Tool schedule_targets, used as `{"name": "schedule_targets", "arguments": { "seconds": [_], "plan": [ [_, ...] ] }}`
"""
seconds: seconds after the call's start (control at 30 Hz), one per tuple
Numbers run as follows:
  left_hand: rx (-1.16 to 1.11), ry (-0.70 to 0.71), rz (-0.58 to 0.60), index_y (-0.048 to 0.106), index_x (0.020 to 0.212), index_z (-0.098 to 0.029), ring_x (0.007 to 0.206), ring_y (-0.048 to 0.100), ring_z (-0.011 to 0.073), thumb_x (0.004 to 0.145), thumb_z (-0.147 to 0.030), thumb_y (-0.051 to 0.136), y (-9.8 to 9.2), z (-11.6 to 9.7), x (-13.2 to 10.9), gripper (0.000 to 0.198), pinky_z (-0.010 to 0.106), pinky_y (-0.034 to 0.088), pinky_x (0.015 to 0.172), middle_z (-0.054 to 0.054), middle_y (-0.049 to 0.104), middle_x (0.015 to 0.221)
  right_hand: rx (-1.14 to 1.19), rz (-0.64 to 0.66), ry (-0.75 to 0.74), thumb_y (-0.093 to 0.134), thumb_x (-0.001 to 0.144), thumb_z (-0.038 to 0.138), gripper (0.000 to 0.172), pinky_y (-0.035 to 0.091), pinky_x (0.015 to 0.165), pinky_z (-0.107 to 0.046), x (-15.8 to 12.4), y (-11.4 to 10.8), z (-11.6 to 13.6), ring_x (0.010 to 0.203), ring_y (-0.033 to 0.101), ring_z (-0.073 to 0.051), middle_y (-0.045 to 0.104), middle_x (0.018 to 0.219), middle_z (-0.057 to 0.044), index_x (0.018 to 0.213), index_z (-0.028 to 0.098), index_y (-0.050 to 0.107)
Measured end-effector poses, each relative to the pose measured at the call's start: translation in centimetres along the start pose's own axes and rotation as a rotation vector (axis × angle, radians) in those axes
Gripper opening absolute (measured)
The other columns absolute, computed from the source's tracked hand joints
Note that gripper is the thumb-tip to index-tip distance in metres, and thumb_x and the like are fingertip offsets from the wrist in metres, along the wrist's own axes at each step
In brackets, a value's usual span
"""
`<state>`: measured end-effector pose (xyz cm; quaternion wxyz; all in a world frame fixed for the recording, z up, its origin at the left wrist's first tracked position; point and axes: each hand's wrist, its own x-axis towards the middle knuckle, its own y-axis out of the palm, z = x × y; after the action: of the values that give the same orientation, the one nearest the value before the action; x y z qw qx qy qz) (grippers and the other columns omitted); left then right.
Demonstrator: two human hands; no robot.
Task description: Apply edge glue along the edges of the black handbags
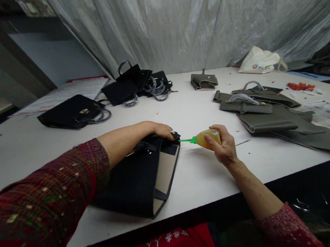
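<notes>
Black bag (129, 181): on the white surface (204, 180), under the left arm (127, 140), open side rightward.
Left hand (163, 131): reaching across the bag's top, pinching a black strap (176, 136) at the far corner.
Right hand (224, 144): wrapped around an amber bottle (203, 139) held sideways, green nozzle (193, 139) pointing left at the strap.

Below the right fingers (215, 144), the red garment (189, 243) bears white Chinese characters including 人; beyond them, right, the cream bag's (258, 58) print is illegible
</notes>
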<state>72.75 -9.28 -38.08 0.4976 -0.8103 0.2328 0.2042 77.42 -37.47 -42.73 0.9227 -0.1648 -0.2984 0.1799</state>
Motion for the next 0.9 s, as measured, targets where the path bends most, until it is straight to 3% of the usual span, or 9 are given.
{"name": "schedule_targets", "arguments": {
  "seconds": [0.13, 0.27, 0.43, 0.6, 0.77, 0.9],
  "plan": [
    [-0.022, 0.001, 0.009, 0.064, 0.067, -0.017, 0.067, 0.047, 0.0152, 0.069, -0.041, 0.061, 0.1, 0.2, 0.0, 0.024, 0.026, 0.039, 0.066, -0.001, 0.058, 0.065, -0.079, 0.018, -0.193, 0.066, 0.089, 0.046, 0.032, 0.048, 0.071, -0.035, 0.3, -0.3, 0.1, 0.077, 0.058, -0.019, 0.062, 0.098, -0.003, 0.111, 0.024, 0.06],
    [-0.048, 0.01, 0.001, 0.066, 0.07, -0.017, 0.069, 0.048, 0.0154, 0.067, -0.04, 0.061, 0.2, 0.2, 0.0, 0.023, 0.024, 0.04, 0.066, -0.002, 0.059, 0.064, -0.109, 0.09, -0.271, 0.065, 0.091, 0.044, 0.031, 0.05, 0.071, -0.035, 0.6, -0.5, 0.4, 0.079, 0.058, -0.02, 0.061, 0.101, -0.004, 0.114, 0.025, 0.058],
    [-0.04, -0.006, 0.006, 0.065, 0.067, -0.017, 0.065, 0.048, 0.0149, 0.067, -0.041, 0.061, 0.3, 0.2, 0.1, 0.024, 0.025, 0.039, 0.062, -0.001, 0.058, 0.063, -0.131, 0.165, -0.285, 0.065, 0.092, 0.043, 0.028, 0.048, 0.068, -0.033, 0.6, -0.6, 0.8, 0.073, 0.056, -0.018, 0.06, 0.095, -0.003, 0.112, 0.024, 0.058],
    [-0.024, -0.009, -0.012, 0.065, 0.067, -0.016, 0.067, 0.048, 0.0148, 0.067, -0.037, 0.06, 0.4, 0.0, 0.2, 0.021, 0.023, 0.039, 0.061, -0.002, 0.057, 0.061, -0.119, 0.116, -0.328, 0.065, 0.092, 0.042, 0.03, 0.049, 0.069, -0.034, 0.9, -0.3, 1.0, 0.076, 0.057, -0.018, 0.059, 0.098, -0.004, 0.114, 0.024, 0.057],
    [-0.015, -0.034, -0.01, 0.067, 0.071, -0.015, 0.066, 0.049, 0.0155, 0.069, -0.037, 0.061, 0.4, -0.5, -0.5, 0.023, 0.025, 0.039, 0.06, 0.0, 0.059, 0.063, -0.167, 0.202, -0.334, 0.064, 0.093, 0.045, 0.029, 0.048, 0.066, -0.033, 1.1, -0.6, 1.4, 0.071, 0.056, -0.017, 0.059, 0.094, -0.003, 0.113, 0.025, 0.058],
    [0.0, -0.046, -0.006, 0.07, 0.076, -0.014, 0.068, 0.05, 0.0171, 0.072, -0.038, 0.057, 0.5, -0.8, -0.9, 0.027, 0.028, 0.041, 0.066, 0.002, 0.062, 0.069, -0.133, 0.156, -0.311, 0.064, 0.092, 0.046, 0.031, 0.05, 0.07, -0.035, 1.2, -0.6, 1.4, 0.076, 0.057, -0.019, 0.06, 0.098, -0.004, 0.114, 0.025, 0.058]
  ]
}}
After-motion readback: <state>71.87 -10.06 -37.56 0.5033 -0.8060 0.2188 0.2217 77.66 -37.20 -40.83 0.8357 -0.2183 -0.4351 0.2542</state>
